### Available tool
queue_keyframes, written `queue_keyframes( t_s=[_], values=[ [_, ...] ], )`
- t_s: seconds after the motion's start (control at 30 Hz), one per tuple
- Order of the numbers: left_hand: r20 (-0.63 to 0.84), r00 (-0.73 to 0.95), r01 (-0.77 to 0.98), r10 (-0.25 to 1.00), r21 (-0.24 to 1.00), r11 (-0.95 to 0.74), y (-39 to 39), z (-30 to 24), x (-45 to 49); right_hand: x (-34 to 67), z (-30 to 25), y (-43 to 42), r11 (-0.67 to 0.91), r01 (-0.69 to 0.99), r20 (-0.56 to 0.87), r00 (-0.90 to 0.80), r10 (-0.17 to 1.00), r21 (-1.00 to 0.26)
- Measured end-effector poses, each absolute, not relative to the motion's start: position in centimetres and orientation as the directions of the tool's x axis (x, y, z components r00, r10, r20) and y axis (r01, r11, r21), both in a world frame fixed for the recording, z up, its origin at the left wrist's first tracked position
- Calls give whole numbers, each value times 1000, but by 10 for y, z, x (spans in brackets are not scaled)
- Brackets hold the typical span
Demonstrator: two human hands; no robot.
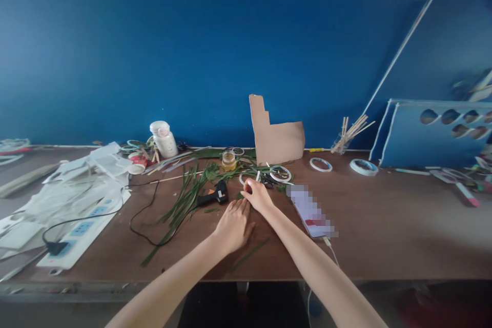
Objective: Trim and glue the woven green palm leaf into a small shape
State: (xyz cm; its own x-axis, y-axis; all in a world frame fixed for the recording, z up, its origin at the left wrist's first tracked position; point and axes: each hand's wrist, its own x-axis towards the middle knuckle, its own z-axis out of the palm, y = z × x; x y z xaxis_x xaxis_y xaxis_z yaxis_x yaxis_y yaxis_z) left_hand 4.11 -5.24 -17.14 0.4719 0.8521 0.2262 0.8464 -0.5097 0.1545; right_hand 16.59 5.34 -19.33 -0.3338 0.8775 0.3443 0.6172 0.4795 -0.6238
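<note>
Long, thin green leaf strips (184, 205) are strewn loose on the brown flat-topped bench (384, 236) | black plastic glue gun (221, 192) is laid beside them | left hand (234, 225) is laid flat, fingers extended | right hand (259, 199): fingers curled, any grip cannot be told | 0 finished pieces seen; most work judged left

From my end: left hand (233, 225) and right hand (260, 198) bare, both forearms (172, 282) bare too, tapering smoothly into slim wrists (272, 212). Fingers (239, 207) slender. I also get a black patch (209, 307) below the tabletop (384, 246) front edge; can't tell if it's legwear.
</note>
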Motion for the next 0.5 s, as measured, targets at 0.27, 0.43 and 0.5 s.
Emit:
queue_keyframes(
  t_s=[0.27,0.43,0.5],
  values=[
    [247,464,817,851,250,-519,-51,-171,40,167,-188,60,514,611,291,-432,854,-602],
    [242,455,813,857,280,-511,-52,-166,39,166,-181,60,531,609,275,-467,840,-589],
    [248,454,813,856,279,-512,-52,-166,39,166,-181,59,540,601,289,-468,835,-589]
  ],
)
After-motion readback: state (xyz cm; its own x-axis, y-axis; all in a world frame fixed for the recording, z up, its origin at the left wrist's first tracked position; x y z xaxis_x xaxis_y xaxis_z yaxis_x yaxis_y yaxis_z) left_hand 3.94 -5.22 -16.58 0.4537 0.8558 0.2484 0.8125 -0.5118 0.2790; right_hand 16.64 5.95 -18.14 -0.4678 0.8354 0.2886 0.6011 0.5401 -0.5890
